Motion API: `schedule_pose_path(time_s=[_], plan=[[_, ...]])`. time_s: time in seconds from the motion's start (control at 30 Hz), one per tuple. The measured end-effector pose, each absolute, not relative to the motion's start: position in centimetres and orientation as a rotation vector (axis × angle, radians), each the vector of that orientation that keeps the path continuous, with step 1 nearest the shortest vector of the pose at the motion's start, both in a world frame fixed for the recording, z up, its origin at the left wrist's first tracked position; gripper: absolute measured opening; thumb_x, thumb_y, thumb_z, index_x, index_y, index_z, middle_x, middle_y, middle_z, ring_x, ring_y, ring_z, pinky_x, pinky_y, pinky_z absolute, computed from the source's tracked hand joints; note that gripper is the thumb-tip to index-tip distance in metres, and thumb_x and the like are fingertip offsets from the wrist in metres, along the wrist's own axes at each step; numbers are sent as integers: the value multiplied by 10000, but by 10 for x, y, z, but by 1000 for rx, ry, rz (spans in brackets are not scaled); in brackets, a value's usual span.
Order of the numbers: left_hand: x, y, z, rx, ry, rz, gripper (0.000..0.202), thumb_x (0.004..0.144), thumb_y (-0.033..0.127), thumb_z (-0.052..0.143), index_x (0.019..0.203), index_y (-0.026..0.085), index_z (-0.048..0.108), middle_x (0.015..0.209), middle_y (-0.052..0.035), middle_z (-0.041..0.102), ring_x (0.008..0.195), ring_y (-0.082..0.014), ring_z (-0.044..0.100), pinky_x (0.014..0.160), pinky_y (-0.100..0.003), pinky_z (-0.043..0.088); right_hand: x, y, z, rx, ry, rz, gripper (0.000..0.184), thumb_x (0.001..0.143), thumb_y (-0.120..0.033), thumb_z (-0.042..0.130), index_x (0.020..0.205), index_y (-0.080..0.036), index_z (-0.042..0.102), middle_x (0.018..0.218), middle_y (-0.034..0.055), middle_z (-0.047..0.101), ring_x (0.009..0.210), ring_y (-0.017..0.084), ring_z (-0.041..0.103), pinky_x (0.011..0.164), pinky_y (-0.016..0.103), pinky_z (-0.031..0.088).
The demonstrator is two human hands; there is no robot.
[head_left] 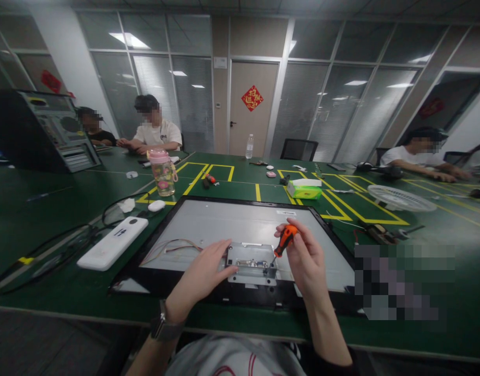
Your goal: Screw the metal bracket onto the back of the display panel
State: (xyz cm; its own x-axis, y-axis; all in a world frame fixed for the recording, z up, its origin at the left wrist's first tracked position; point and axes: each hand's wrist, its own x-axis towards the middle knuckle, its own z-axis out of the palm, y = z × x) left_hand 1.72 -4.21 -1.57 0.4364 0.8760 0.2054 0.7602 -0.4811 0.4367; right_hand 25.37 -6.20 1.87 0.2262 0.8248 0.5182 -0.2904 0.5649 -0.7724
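Orange and black, the screwdriver [286,241] is leaning over the right side of the bracket [251,280], which is lying on the near half of the panel [232,219]. The right hand [306,251] is gripping it, fingers pinching the handle, while its tip is showing too small to tell whether it is meeting a screw. The left hand [204,271] is resting on the panel, its fingers stretched out and its thumb spread apart from them, both touching the bracket's left edge. Thin wires [167,245] are trailing over the panel's left part, and a watch [160,322] is circling the left wrist.

Green counter [87,292] is carrying the panel. Left of the panel, a white device [114,244] is lying just beside a small white case [156,206]. Beyond the panel's far left corner, a pink-lidded cup [164,177] is standing upright; beyond its far right corner, a tissue pack [304,190] is sitting. A person in a white shirt [162,133] is sitting well beyond the panel, to the left.
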Motion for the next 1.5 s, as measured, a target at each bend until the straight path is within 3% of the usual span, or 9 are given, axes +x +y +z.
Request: schedule_pose_path(time_s=[0.17,0.37,0.57,0.73,0.93,1.17,1.33,1.5], plan=[[18,-42,-16,2419,1412,604,559,940,488,498,1410,195,423,1452,-128,496,1325,-270,475,1109,-436,354,256,-60,17,-657,-1067,657,197,739,-267,784,914,-257,695,889,14,630,817,171,613,739,310,493],[18,-43,-12,2410,1424,570,580,938,492,502,1413,169,424,1447,-140,498,1326,-272,474,1114,-433,352,256,-61,14,-677,-1026,715,222,881,-356,620,1055,-242,695,1043,71,689,946,218,643,876,399,477],[17,-42,-16,2430,1404,614,548,943,482,501,1405,198,428,1448,-125,501,1319,-265,482,1109,-433,356,256,-59,14,-701,-1043,551,232,756,-269,766,978,-251,703,939,29,636,843,174,611,793,327,486],[18,-41,-15,2420,1402,608,562,936,490,506,1406,190,434,1446,-130,502,1320,-271,481,1111,-435,355,254,-62,19,-651,-1047,661,204,901,-341,582,1033,-236,696,1043,73,678,898,217,648,839,403,494],[18,-43,-13,2412,1421,573,586,938,508,493,1412,170,427,1459,-134,486,1330,-272,468,1121,-425,341,257,-57,12,-704,-1023,539,166,773,-246,747,932,-245,702,927,22,627,789,157,600,713,298,484],[18,-42,-14,2414,1412,575,583,937,505,507,1414,181,421,1463,-131,481,1338,-270,458,1124,-426,333,255,-61,15,-686,-1024,657,232,904,-333,587,1088,-243,696,1065,82,698,936,222,649,840,396,499],[17,-42,-15,2420,1408,592,576,943,507,500,1417,191,419,1459,-123,487,1335,-267,463,1122,-426,339,257,-58,13,-733,-1023,533,198,783,-257,747,979,-254,719,943,22,649,795,149,594,720,280,479],[18,-42,-15,2403,1412,579,580,948,494,502,1421,170,417,1468,-134,474,1341,-265,453,1128,-438,333,254,-61,16,-677,-1003,649,239,913,-342,568,1067,-230,712,1080,84,681,936,210,641,817,363,504]])
